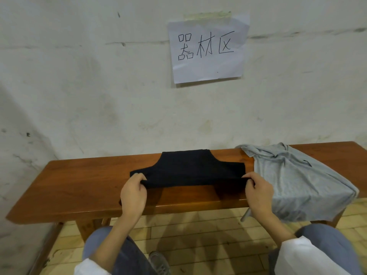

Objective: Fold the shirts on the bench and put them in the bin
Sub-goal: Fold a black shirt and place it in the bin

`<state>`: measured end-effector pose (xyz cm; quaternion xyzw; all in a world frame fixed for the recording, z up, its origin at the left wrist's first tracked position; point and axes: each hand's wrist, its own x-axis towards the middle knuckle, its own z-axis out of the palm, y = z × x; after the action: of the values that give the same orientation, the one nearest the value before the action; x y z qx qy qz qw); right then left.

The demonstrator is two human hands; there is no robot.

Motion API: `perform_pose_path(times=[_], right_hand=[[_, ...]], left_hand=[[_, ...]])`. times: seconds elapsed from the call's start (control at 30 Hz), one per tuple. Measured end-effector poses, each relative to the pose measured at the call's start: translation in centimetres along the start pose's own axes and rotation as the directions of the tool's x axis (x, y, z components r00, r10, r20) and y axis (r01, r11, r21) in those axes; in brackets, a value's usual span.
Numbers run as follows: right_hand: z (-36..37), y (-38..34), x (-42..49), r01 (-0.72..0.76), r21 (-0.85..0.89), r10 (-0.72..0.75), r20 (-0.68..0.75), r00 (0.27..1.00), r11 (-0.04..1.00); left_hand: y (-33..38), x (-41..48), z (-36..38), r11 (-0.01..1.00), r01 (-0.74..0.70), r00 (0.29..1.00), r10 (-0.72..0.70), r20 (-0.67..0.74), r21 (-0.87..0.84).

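Head view. Hidden/cut off: the table is running out of frame at its right end. The grey shirt is draping over the right part and the front edge, covering the wood and most of the leg there. A thin grey bar is showing below the front edge by the right wrist, w/ too little visible to identify it. Fingertips of both hands are tucking under dark cloth, so only knuckles & thumbs are showing. Folds within the black shirt are hard to read, its tone being nearly uniform.

Hands: the left hand is pinching the near-left corner of the black shirt, thumb on top, fingers curled beneath. The right hand is gripping the near-right corner likewise. Btw. them the near hem is lifting slightly off the wood, casting a shadow by the front edge. The black shirt is lying at table ctr., its narrower far part reaching the back edge and its right side just beside the grey shirt. Above, a paper sign w/ handwritten characters is hanging on the wall.
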<state>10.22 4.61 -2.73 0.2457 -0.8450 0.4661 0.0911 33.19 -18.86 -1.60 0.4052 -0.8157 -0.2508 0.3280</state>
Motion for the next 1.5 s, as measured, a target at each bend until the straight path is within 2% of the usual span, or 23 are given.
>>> perform_pose_path(times=[0.07, 0.17, 0.33, 0.47, 0.6, 0.73, 0.97, 1.03, 1.13, 1.2, 1.3, 1.37, 1.43, 1.5], right_hand=[[-0.7, -0.8, 0.2, 0.073, 0.083, -0.066, -0.093, 0.994, 0.994], [-2.1, -2.0, 0.4, 0.21, 0.156, -0.178, -0.197, 0.964, 0.965], [-4.1, -3.4, 0.9, 0.242, 0.184, -0.188, -0.268, 0.945, 0.953], [-4.7, -3.2, 0.8, 0.246, 0.145, -0.209, -0.23, 0.95, 0.958], [-4.0, -2.4, 0.4, 0.259, 0.119, -0.242, -0.141, 0.96, 0.959], [-2.8, -1.2, -0.1, 0.204, 0.081, -0.2, -0.046, 0.979, 0.976], [0.5, -0.8, 5.0, 0.135, -0.056, -0.132, 0.063, 0.989, 0.989], [2.7, -0.5, 7.5, 0.095, -0.147, -0.068, 0.18, 0.981, 0.985], [7.0, 0.5, 8.3, 0.066, -0.41, 0.062, 0.292, 0.954, 0.91], [9.6, 0.6, 5.9, 0.086, -0.47, 0.069, 0.303, 0.95, 0.879], [11.7, 0.3, 2.3, 0.218, -0.363, -0.036, 0.448, 0.893, 0.906], [12.0, 1.1, 2.3, 0.173, -0.342, -0.007, 0.438, 0.899, 0.923], [11.7, 2.1, 3.2, 0.056, -0.325, 0.062, 0.342, 0.938, 0.944], [11.0, 3.1, 4.5, 0.014, -0.35, 0.079, 0.252, 0.965, 0.937]], left_hand=[[1.4, 0.0, -0.8, 0.993, 0.027, 0.996, -0.036, -0.077, -0.113], [2.9, -0.4, -2.3, 0.976, -0.034, 0.985, -0.004, -0.173, -0.215], [3.6, -1.1, -4.4, 0.931, -0.306, 0.933, 0.251, -0.259, -0.2], [3.2, -1.4, -4.4, 0.946, -0.283, 0.944, 0.247, -0.217, -0.156], [2.0, -1.4, -3.2, 0.983, -0.169, 0.983, 0.163, -0.089, -0.066], [0.6, -1.5, -1.8, 0.993, -0.112, 0.994, 0.111, 0.008, 0.032], [-0.4, 2.7, -0.2, 0.993, -0.051, 0.999, 0.051, 0.002, 0.103], [-1.2, 4.9, 1.8, 0.983, -0.058, 0.997, 0.049, 0.057, 0.174], [-2.4, 6.7, 5.6, 0.944, -0.019, 0.998, -0.002, 0.063, 0.33], [-2.5, 6.2, 8.1, 0.929, -0.035, 0.999, 0.02, 0.043, 0.368], [-2.8, 4.3, 10.6, 0.904, -0.186, 0.978, 0.131, 0.163, 0.385], [-3.9, 4.5, 11.1, 0.917, -0.157, 0.974, 0.083, 0.209, 0.368], [-5.2, 5.6, 10.5, 0.927, -0.121, 0.976, 0.047, 0.211, 0.356], [-6.4, 6.8, 9.5, 0.926, -0.124, 0.977, 0.05, 0.209, 0.357]])
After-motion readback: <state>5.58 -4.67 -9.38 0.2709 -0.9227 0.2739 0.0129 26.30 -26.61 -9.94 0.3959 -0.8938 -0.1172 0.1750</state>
